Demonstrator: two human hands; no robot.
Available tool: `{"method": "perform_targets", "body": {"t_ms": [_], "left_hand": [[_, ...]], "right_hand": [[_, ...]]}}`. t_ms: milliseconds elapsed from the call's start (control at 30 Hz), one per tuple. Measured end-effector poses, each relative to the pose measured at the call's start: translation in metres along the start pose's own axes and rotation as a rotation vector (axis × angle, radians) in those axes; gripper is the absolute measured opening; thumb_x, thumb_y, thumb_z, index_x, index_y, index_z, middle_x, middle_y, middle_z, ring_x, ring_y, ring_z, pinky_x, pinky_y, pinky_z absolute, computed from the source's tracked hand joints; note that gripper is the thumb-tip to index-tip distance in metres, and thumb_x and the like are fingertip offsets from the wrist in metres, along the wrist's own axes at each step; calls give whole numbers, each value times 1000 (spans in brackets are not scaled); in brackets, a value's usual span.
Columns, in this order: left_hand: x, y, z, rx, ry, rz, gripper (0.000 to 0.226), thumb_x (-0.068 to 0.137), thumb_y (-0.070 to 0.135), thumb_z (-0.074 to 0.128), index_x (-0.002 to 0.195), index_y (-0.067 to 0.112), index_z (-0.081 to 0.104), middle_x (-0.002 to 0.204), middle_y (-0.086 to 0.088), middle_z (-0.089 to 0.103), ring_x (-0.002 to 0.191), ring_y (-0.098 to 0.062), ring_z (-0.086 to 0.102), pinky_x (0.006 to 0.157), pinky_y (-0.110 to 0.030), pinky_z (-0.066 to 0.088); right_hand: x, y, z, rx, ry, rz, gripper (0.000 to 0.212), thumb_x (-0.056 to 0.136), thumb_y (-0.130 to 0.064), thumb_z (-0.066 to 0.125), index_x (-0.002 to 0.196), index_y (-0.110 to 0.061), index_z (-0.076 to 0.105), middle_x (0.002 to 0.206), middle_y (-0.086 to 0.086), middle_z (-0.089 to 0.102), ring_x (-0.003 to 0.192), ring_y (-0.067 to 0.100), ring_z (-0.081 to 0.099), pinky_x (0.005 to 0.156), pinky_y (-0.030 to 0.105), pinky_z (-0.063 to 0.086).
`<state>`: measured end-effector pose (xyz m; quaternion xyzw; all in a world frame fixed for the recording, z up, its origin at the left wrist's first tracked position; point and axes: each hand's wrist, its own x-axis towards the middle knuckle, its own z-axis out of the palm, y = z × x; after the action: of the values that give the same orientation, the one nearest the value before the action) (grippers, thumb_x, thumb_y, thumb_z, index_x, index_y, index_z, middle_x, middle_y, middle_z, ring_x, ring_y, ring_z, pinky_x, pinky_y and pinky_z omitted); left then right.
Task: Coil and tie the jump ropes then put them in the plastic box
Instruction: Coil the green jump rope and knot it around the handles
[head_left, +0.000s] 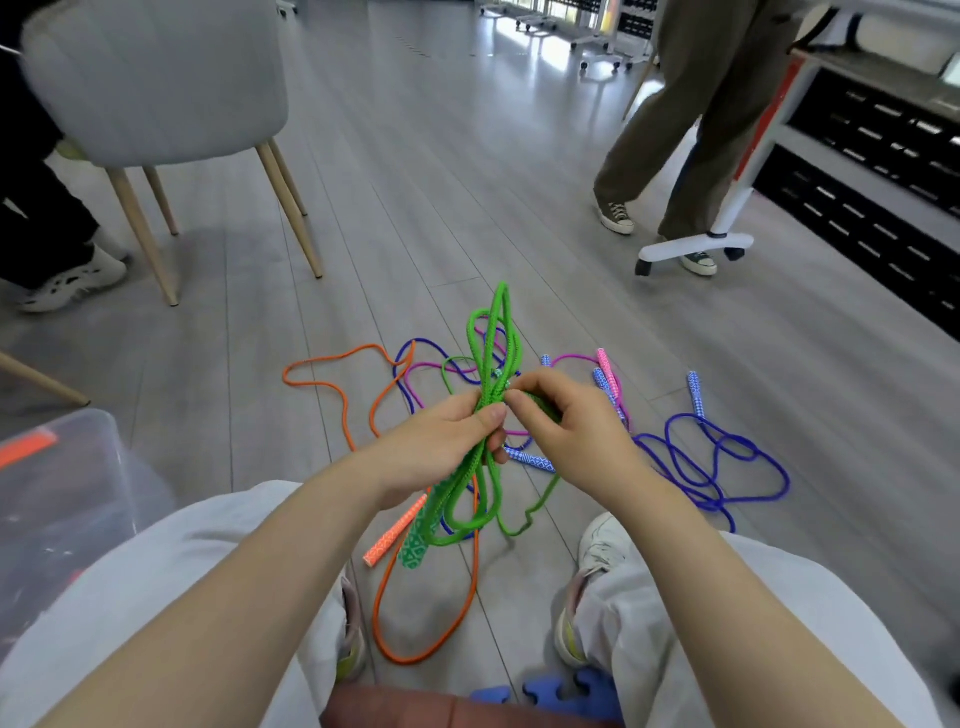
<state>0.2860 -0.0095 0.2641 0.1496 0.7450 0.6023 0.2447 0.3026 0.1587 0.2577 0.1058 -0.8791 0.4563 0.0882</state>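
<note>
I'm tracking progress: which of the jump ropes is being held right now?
The green jump rope: the left hand grips its gathered loops and the right hand pinches it. The orange, pink and blue ropes lie loose on the floor.

The rope (492, 364) bunched in the hands is bright green, and its handle (415, 545) carries a green-and-white lattice print. An orange rope (384, 587) on the floor ends in an orange handle (396, 530) with a white criss-cross pattern. A blue-violet rope (717, 457) has blue handles (695, 392) checked in white (the same lattice motif throughout). A magenta cord (574, 358) leads to a pink handle (608, 371) dotted white. The floor (415, 182) is pale grey wood-grain plank. The box (67, 467) is clear plastic with an orange-red latch (26, 447). The chair (156, 78) is light grey with pale wooden legs.
</note>
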Motion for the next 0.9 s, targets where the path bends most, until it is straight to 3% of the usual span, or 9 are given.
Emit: {"method": "perform_targets", "body": {"t_ms": [67,167,267,400,533,700,900], "left_hand": [[1,1,-1,-6,42,8,25,100,34,46,91,12,53,65,11,59,82,-20,59,89,-50,46],[3,6,-10,-106,145,56,21,103,20,42,87,10,50,65,7,55,73,-14,61,80,-40,47],[7,8,-29,-173,299,113,26,103,18,40,80,12,48,65,4,52,64,-9,61,73,-30,49],[12,10,-55,-456,491,172,29,105,18,37,77,14,46,56,7,52,58,-12,60,66,-28,52],[14,12,-74,-710,718,226,30,105,21,37,76,15,45,51,8,51,55,-10,58,60,-23,51],[18,0,-55,-485,630,34,32,104,19,39,73,14,47,50,8,54,56,-11,61,61,-27,50],[24,-10,-23,-347,434,-49,24,104,20,39,84,13,50,66,0,54,63,-13,62,65,-29,48]], "right_hand": [[2,1,-3,19,-15,40,15,95,-24,59,80,-24,59,57,-18,52,54,3,44,55,15,33],[6,6,-10,23,-1,122,20,94,-34,59,79,-22,63,62,-5,53,57,6,42,60,28,39],[7,8,-20,17,13,179,25,94,-37,58,81,-17,65,60,0,49,52,5,38,52,19,34],[9,12,-40,38,85,230,15,94,-25,60,83,-17,67,55,-12,49,49,2,38,50,12,32],[9,19,-59,151,175,284,16,90,-7,58,86,-20,66,68,3,58,63,13,47,64,28,39],[7,8,-46,329,275,308,18,92,-3,56,83,-17,62,66,-1,61,54,5,51,60,25,41],[6,-6,-14,460,169,282,11,93,-3,58,89,-13,62,66,-2,64,51,4,49,52,19,40]]}}
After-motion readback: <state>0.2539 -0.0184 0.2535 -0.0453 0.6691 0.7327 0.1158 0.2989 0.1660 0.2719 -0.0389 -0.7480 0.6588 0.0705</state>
